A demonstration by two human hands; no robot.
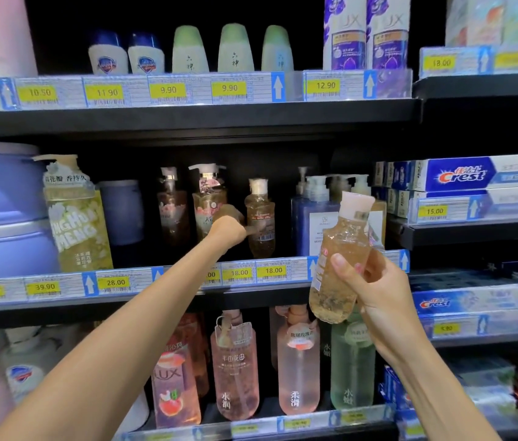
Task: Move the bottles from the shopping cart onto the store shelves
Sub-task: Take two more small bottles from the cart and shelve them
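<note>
Bottles at the middle shelf

Bottles occupy both hands in front of the store shelves. The right hand (375, 288) grips an amber bottle (339, 265) around its lower half, thumb across the front, holding it tilted with its pale cap toward one o'clock. This bottle hangs in the air in front of the middle shelf (143, 300), overlapping the price strip at about four o'clock from the frame's centre.

The left hand (227, 230) reaches deep over the middle shelf, fingers curled at the side of a second amber bottle (260, 218) that stands upright there, just at three o'clock of the hand. Motion blur hides whether the fingers actually clasp it or only touch it.

Pump bottles (208, 198) stand at nine o'clock of that hand. Blue pump bottles (312, 218) stand behind the held bottle. Toothpaste boxes (461, 175) fill the shelf at three o'clock.
</note>
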